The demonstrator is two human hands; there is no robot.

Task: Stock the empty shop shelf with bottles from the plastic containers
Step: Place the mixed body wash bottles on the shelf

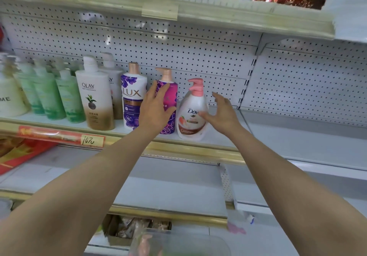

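Observation:
On the white shelf [218, 138] stand a white Dove pump bottle [191, 114] with a pink pump and, to its left, a magenta pump bottle [170, 100]. My left hand [155, 108] is spread open in front of the magenta bottle, fingers against it. My right hand [222, 112] is open just right of the Dove bottle, thumb near its label, fingers apart. Further left stand a purple Lux bottle [132, 96], two Olay bottles [97, 96] and several green bottles [49, 94].
A clear plastic container [178, 241] sits blurred at the bottom edge. The shelf's right part [297, 140] is bare, with a pegboard back [198, 53]. The shelf above [178, 7] hangs low over the bottles. A lower shelf [158, 186] lies beneath, with a red price strip [59, 136] at left.

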